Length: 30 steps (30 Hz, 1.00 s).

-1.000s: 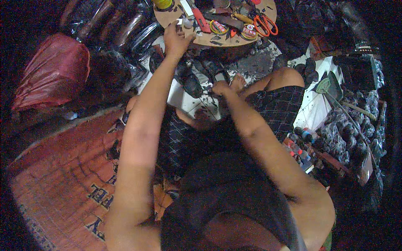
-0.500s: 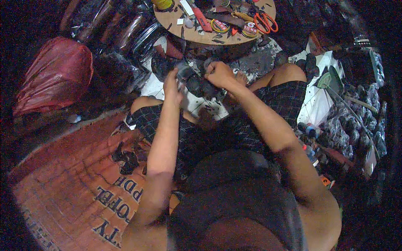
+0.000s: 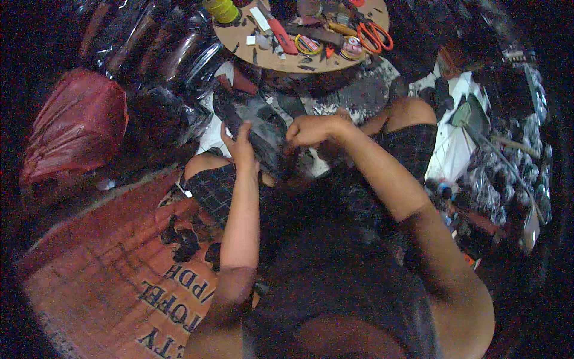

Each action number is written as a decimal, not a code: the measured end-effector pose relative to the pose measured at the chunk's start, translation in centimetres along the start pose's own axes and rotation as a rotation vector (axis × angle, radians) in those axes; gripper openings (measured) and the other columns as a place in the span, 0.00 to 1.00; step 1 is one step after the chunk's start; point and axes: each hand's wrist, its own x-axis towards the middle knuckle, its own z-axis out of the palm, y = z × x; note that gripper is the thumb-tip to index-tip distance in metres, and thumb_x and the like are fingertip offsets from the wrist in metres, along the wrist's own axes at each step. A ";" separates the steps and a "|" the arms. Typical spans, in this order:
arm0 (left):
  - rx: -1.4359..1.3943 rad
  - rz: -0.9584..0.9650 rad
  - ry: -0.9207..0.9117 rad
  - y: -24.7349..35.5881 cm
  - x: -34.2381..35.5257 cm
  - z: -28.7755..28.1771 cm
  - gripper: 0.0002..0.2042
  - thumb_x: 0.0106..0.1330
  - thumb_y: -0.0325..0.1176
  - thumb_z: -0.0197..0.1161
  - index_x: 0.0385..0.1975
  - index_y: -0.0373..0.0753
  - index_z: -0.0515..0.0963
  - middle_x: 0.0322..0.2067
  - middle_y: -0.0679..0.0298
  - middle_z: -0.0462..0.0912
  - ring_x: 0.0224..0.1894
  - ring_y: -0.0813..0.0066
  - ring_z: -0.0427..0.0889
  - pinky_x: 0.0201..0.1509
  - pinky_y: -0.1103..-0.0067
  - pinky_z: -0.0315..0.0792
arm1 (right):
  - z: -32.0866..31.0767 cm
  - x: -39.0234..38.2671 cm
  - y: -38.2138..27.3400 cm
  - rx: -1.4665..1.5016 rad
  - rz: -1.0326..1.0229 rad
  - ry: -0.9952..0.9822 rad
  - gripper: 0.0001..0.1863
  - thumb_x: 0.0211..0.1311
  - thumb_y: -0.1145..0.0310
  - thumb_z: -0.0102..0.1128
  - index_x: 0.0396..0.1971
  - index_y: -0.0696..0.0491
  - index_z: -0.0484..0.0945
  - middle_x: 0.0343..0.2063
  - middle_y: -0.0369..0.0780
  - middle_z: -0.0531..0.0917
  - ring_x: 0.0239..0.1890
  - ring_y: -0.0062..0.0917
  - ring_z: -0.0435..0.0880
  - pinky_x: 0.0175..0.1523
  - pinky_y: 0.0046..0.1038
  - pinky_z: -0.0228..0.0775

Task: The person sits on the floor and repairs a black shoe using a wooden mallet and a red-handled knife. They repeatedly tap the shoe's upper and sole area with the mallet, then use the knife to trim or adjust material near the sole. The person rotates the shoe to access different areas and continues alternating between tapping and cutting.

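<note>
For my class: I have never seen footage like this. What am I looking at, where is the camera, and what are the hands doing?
There is no machine here. A person wears a wide-angle camera on the head, looking down, so straight lines bend near the rim. The two bare forearms rising from the lower edge are that person's own. The left hand and the right hand grip a dark shoe between them, above the knees. Beyond it stands a round wooden board carrying orange-handled scissors, a red utility knife and a spool of yellow thread. A red bag lies to the left, and a printed orange mat covers the floor.
</note>
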 end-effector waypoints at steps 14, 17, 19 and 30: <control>0.681 0.731 0.026 0.2 -1.1 1.2 0.53 0.41 0.33 0.82 0.71 0.38 0.57 0.65 0.51 0.63 0.68 0.52 0.64 0.72 0.63 0.60 | -1.3 20.9 21.6 -0.324 0.522 0.536 0.26 0.58 0.53 0.66 0.50 0.57 0.80 0.51 0.53 0.83 0.55 0.48 0.82 0.62 0.44 0.74; 0.587 0.671 -0.011 -0.1 -0.8 0.3 0.52 0.44 0.33 0.81 0.72 0.39 0.55 0.68 0.52 0.61 0.69 0.56 0.63 0.70 0.63 0.64 | -1.3 19.7 20.8 -0.245 0.470 0.545 0.25 0.59 0.54 0.66 0.50 0.56 0.81 0.51 0.52 0.83 0.54 0.48 0.82 0.61 0.44 0.74; 0.423 0.616 -0.034 -0.6 -0.2 -0.7 0.51 0.47 0.31 0.79 0.72 0.39 0.54 0.68 0.52 0.61 0.69 0.56 0.64 0.70 0.63 0.64 | 0.0 16.7 18.2 -0.213 0.371 0.674 0.22 0.58 0.58 0.67 0.50 0.55 0.82 0.51 0.50 0.83 0.53 0.48 0.82 0.59 0.44 0.74; -0.827 0.102 -0.247 1.2 2.5 -2.2 0.29 0.65 0.49 0.52 0.62 0.38 0.71 0.58 0.55 0.77 0.62 0.53 0.74 0.68 0.57 0.66 | -1.7 -4.5 -1.3 -0.384 -0.325 1.358 0.17 0.63 0.79 0.59 0.52 0.55 0.78 0.42 0.46 0.80 0.50 0.38 0.79 0.57 0.34 0.70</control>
